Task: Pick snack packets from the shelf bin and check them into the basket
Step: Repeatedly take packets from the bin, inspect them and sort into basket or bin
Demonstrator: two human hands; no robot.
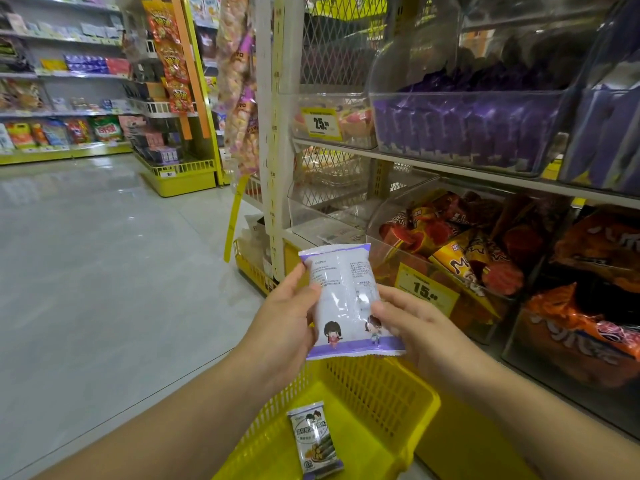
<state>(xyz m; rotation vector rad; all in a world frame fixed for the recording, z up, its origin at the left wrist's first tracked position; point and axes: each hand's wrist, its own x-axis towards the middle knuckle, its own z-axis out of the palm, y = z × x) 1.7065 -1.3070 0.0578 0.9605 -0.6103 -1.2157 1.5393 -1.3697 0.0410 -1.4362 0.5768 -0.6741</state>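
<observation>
Pinching packet (pixel 346 299) at its side edges, left hand (pixel 287 317) at 9 o'clock, right hand (pixel 412 327) at 3, above basket (pixel 374 379) at 6; best read label (pixel 332 271), then lower it flat

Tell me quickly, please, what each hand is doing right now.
Left hand: grips the left edge of the white-and-purple snack packet.
Right hand: grips the same packet's right edge, above the yellow basket.
</observation>
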